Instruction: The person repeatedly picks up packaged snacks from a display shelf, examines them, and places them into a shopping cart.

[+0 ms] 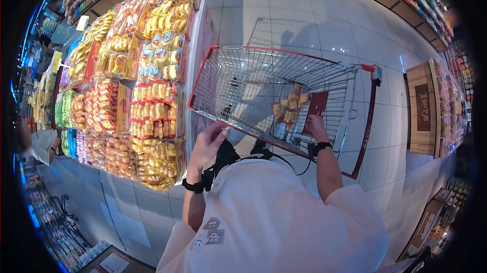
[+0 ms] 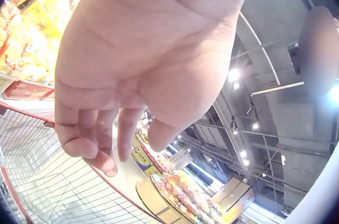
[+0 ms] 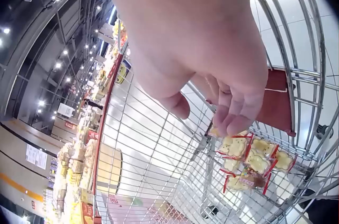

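A metal shopping cart (image 1: 243, 78) with red rims stands before me. Several clear bags of small yellow, flower-shaped baked snacks (image 3: 254, 158) with red edging lie together in its basket, near the handle end. My right hand (image 1: 317, 128) is down inside the cart, beside the red seat panel (image 1: 316, 106). In the right wrist view its loosely bent fingers (image 3: 233, 115) hang just over the nearest bag, holding nothing visible. My left hand (image 1: 209, 143) is at the cart's near side rim, next to the display. Its fingers (image 2: 79, 147) curve loosely downward with nothing in them.
A large display of bagged pastries and breads (image 1: 152, 105) stands left of the cart, close to its front corner. The cart's handle (image 1: 366, 121) is to the right. Further right is a wooden display stand (image 1: 422, 108). A bystander (image 1: 43, 146) is at the far left.
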A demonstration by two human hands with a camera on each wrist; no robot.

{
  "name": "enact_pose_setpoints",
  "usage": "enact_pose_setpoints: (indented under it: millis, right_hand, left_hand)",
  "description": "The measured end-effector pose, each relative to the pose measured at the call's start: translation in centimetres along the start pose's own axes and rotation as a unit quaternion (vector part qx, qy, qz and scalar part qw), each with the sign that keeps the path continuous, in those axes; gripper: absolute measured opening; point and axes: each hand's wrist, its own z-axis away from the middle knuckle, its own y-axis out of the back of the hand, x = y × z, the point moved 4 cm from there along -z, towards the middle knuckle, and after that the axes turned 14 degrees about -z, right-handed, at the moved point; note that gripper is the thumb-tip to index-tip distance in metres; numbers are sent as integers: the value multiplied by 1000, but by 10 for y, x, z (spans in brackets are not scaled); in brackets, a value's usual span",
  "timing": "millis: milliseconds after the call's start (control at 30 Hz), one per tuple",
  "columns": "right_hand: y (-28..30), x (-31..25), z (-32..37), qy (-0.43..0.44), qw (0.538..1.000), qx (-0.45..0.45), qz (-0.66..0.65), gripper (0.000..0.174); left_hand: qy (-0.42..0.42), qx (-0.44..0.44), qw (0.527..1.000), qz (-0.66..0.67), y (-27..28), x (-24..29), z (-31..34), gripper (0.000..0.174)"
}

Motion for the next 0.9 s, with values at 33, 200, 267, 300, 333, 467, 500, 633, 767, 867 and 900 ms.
enact_pose_setpoints:
  millis: [33, 200, 267, 300, 333, 467, 500, 633, 767, 867, 900]
  right_hand:
    - [5, 8, -9, -10, 1000, -13, 14, 19]
    - [16, 43, -5, -37, 997, -25, 70, 26]
    - [18, 60, 3, -89, 994, -13, 69, 24]
    - [21, 66, 8, -88, 994, -14, 71, 24]
    - [26, 75, 11, -94, 993, -21, 61, 22]
    - [13, 74, 33, -91, 988, -8, 122, 19]
    - [22, 83, 24, -90, 987, -39, 128, 16]
    - [29, 88, 21, -93, 965, -67, 237, 8]
    - [18, 86, 27, -99, 987, -4, 129, 10]
    - [5, 80, 31, -126, 979, -11, 163, 10]
    - [0, 77, 32, -134, 970, 4, 205, 13]
  left_hand:
    - [-6, 4, 999, -33, 2, 12, 0, 27]
    - [-36, 27, 995, -90, 10, 23, -5, 28]
    - [-34, 22, 995, -95, 13, 26, -6, 29]
    - [-34, 23, 995, -95, 15, 22, -7, 29]
    - [-31, 23, 994, -102, 18, 15, -8, 28]
    - [-8, 26, 993, -117, 37, 7, -6, 28]
    - [-7, 32, 993, -118, 42, 5, -4, 28]
    - [7, 95, 987, -129, 73, -14, 5, 27]
    - [62, 162, 970, -168, 103, -53, 13, 27]
    - [98, 202, 956, -186, 121, -85, 22, 29]
    - [119, 210, 948, -208, 125, -95, 26, 30]
